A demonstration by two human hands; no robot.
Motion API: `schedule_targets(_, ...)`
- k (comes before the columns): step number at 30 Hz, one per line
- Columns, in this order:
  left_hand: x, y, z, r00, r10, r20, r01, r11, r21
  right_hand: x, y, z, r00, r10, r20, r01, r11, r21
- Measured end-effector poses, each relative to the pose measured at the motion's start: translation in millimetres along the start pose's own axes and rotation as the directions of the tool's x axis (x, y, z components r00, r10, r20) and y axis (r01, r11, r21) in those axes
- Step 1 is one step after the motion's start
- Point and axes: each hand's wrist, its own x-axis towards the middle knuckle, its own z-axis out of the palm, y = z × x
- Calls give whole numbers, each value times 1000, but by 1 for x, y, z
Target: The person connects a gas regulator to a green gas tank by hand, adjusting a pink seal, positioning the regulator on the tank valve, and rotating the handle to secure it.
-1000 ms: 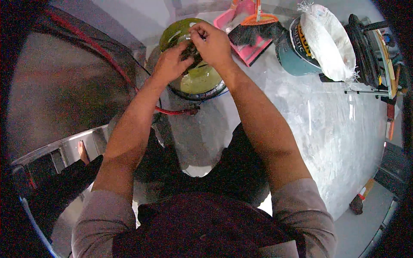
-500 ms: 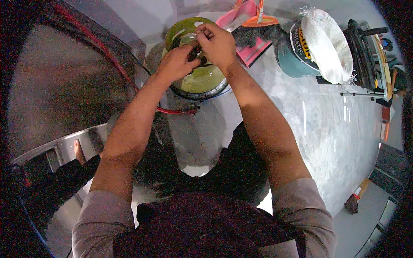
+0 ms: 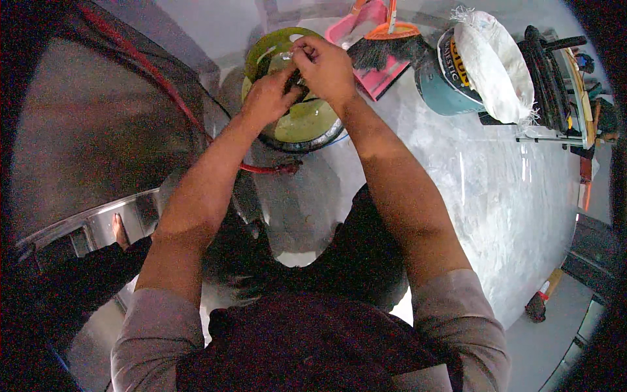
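Note:
An olive-green gas cylinder [image 3: 302,125] with a cut-out collar stands on the floor in front of me. Both hands work at its top, inside the collar. My left hand [image 3: 268,99] is closed, its fingers curled about the dark valve area, mostly hidden. Just right of it and higher, my right hand [image 3: 321,70] is closed in a pinch, thumb against fingertips. What lies between those fingers is too small to name; a clear shiny bit shows beside them. A red hose [image 3: 258,168] with a dark red end fitting lies on the floor close to the cylinder's base.
Behind the cylinder to the right are a pink dustpan [image 3: 380,83] and an orange broom [image 3: 392,40] with dark bristles. Farther right stands a teal bucket [image 3: 447,91] with a white woven sack [image 3: 490,68] over it. A large brown metal panel [image 3: 111,137] flanks me on the left.
The view has shifted slightly. Both hands stay at the cylinder's top, and the right fingers have moved a little left.

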Motion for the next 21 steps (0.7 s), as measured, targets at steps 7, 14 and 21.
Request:
schedule_targets(7, 5, -12, 10, 988, -2, -153, -27, 982, -187, 1, 3, 3, 997, -45, -61, 44, 999, -15)
schedule_targets(14, 14, -7, 8, 971, -78, -225, 30, 977, -210, 0, 2, 2, 998, -55, -13, 55, 998, -22)
schedule_targets(21, 8, -11, -3, 969, -112, -220, 57, 968, -243, 2, 2, 3, 998, -48, -27, 47, 998, -31)
